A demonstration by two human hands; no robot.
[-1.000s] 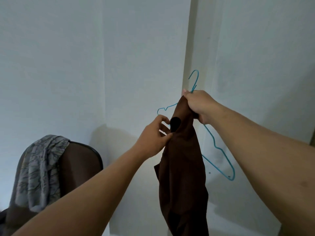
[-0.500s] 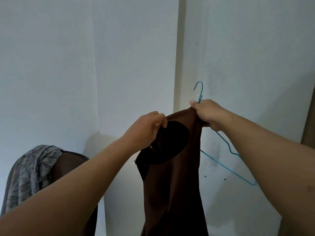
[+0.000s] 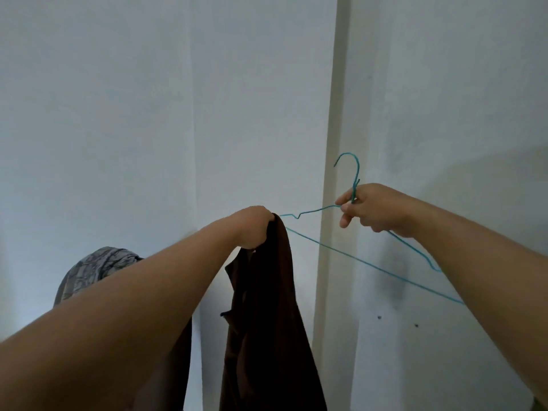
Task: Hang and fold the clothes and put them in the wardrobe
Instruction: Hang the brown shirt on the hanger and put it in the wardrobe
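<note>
Head view: left hand [image 3: 254,226] raised at centre frame, fingers curled tight over the top edge of a dark brown garment [image 3: 267,315]. Cloth bunched in the fist and hanging straight down below it, out past the bottom edge of the frame. Right hand [image 3: 374,208] up and to the right, well apart from the left, fingers and thumb pinched round the neck of a blue wire hanger [image 3: 355,262]. Hook standing up above the knuckles, its open end turned left. Hanger's left shoulder wire reaching out from the pinch toward the left hand, its tip just beside the top of the garment; whether wire and cloth touch there, cannot tell. Lower bar slanting down to the right, passing behind the right forearm. Garment wholly below and left of the right hand's grip, none of it draped over the wire. Behind, a pale wall [image 3: 148,114] meeting a cream vertical post [image 3: 332,173]. Low at left, a grey patterned cloth [image 3: 98,268] draped over something mostly hidden by the left forearm.
</note>
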